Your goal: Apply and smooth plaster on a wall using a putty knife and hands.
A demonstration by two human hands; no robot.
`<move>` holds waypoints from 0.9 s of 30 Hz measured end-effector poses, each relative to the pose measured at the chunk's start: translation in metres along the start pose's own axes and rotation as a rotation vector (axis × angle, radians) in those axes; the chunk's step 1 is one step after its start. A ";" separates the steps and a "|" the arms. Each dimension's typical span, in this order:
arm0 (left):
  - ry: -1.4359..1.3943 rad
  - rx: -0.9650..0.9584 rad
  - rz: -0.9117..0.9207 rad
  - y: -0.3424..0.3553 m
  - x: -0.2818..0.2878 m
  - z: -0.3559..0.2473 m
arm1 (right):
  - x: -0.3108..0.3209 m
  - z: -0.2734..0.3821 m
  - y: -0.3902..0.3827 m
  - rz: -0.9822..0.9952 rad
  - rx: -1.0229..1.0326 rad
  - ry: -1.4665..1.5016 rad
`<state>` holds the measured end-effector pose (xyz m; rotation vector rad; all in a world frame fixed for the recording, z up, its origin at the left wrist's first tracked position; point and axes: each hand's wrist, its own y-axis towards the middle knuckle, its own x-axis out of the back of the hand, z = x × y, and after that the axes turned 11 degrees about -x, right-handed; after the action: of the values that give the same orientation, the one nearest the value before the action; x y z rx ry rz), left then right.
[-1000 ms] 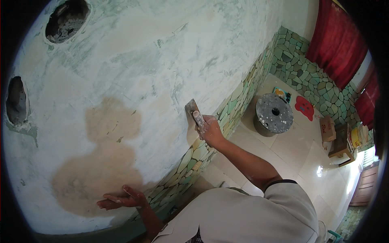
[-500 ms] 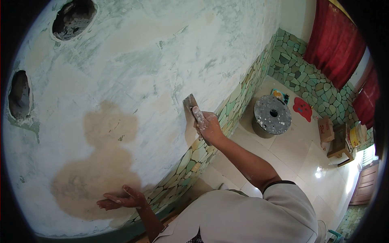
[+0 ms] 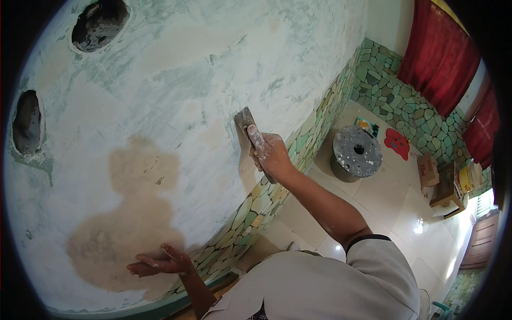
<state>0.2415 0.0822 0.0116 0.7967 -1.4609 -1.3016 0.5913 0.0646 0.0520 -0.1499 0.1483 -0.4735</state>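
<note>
My right hand (image 3: 273, 153) is wrapped round the handle of a wide flat plastering trowel (image 3: 245, 118), its blade against or very close to the wall (image 3: 176, 85). White smears cover the thumb and fingers. Patchy white and green plaster coats the wall, with large damp-looking tan patches (image 3: 128, 229) at the lower left. Before the lower patch my left hand (image 3: 162, 261) is held with fingers spread, nothing in it, and whitish residue on the fingertips. Whether it touches the wall I cannot tell.
Two ragged holes (image 3: 100, 25) break the wall at left. Green stone cladding (image 3: 256, 213) runs along its base. On the tiled floor stand a spattered dark round drum (image 3: 358, 152), a red mat (image 3: 397, 144), a carton (image 3: 428, 170) and a small wooden stool (image 3: 448, 196). Red curtains (image 3: 440, 58) hang at right.
My right hand and the trowel have shifted slightly up and to the left along the wall. My left hand stays in nearly the same place.
</note>
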 end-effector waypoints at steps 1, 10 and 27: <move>-0.006 -0.005 -0.004 0.001 0.000 0.001 | 0.002 0.004 -0.001 -0.006 -0.013 0.007; 0.005 0.036 -0.051 -0.002 -0.002 0.002 | 0.001 0.003 -0.009 -0.066 0.347 -0.122; -0.006 0.018 -0.028 0.000 -0.002 -0.002 | 0.000 0.071 -0.014 -0.038 0.103 0.006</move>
<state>0.2439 0.0839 0.0109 0.8277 -1.4727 -1.3146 0.5973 0.0601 0.1242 -0.0503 0.1268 -0.5183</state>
